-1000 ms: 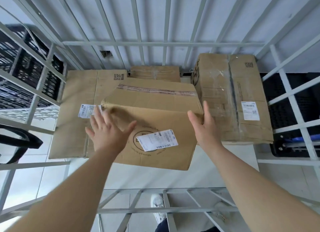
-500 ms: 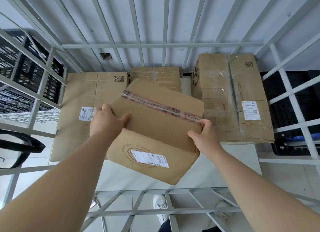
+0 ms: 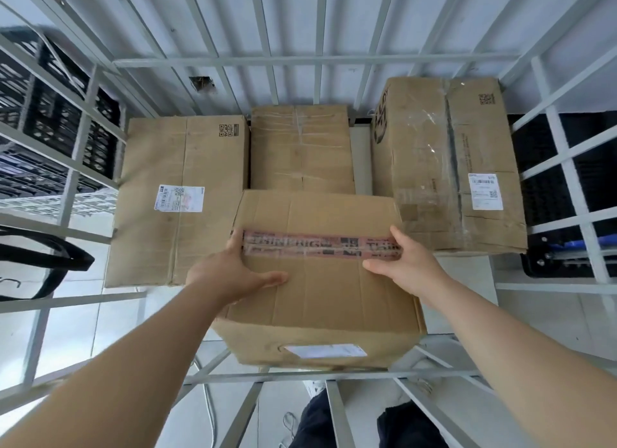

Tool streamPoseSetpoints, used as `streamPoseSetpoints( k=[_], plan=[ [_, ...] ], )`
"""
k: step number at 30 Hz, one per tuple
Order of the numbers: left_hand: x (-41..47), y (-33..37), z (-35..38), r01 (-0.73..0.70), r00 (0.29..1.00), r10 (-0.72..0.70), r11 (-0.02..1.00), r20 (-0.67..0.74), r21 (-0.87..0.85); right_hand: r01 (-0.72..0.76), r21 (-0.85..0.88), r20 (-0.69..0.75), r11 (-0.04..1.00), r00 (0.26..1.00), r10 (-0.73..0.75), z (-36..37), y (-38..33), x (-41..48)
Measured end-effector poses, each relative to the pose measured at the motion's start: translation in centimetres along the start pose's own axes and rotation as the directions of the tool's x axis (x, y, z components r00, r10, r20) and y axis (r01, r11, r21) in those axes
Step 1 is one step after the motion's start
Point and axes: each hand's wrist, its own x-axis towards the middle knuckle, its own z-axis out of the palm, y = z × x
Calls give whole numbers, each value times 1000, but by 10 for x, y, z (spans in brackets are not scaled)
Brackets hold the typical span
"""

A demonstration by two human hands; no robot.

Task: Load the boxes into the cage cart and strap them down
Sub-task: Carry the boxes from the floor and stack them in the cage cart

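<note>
View from above into a white metal cage cart [image 3: 314, 60], looking down past two bare forearms. Both hands hold one brown cardboard box [image 3: 320, 300] at the front of the cart, close to the near rail. The left hand [image 3: 230, 274] grips the box's left edge, thumb laid flat across the top and fingers wrapped over the side. The right hand [image 3: 410, 267] clasps the right edge the same way. A strip of printed red tape [image 3: 314, 245] runs across the top of the box between the two hands, and a white label [image 3: 325, 350] sits on the face nearest the viewer. It is unclear whether the box rests on the cart floor. Three more boxes stand against the back bars: a left box [image 3: 180, 167] with a shipping label, a smaller middle box [image 3: 300, 147] directly behind the held one, and a tall right box [image 3: 444, 153] (its tape is wrinkled and shiny). Black plastic crates [image 3: 50, 113] show outside the cart on the left.
</note>
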Motion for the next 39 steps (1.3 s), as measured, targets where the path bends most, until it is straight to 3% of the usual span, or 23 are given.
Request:
streamPoseSetpoints(
  k=[6, 10, 15, 20, 24, 30, 39],
  plan=[
    [0, -5, 35, -3, 999, 5, 999, 48, -34, 1, 16, 4, 1000, 1000, -2, 17, 9, 6],
    [6, -8, 56, 2, 999, -2, 1000, 47, -14, 56, -74, -16, 996, 998, -57, 29, 26, 9],
    [8, -7, 63, -10, 998, 25, 969, 56, -248, 88, -48, -33, 995, 995, -89, 33, 35, 7],
    [3, -8, 74, -49, 997, 65, 944, 39, -325, 75, -27, -120, 997, 990, -77, 47, 49, -3],
    [1, -7, 90, -55, 996, 72, 959, 52, -278, 75, -87, -93, 993, 992, -83, 57, 63, -3],
    [15, 1, 104, -19, 991, 32, 995, 131, -94, 34, -216, 76, 976, 997, -18, 62, 76, 12],
    [35, 7, 133, -26, 996, 26, 1000, 82, -6, -17, -474, 32, 881, 999, 36, 77, 76, 41]
  ],
)
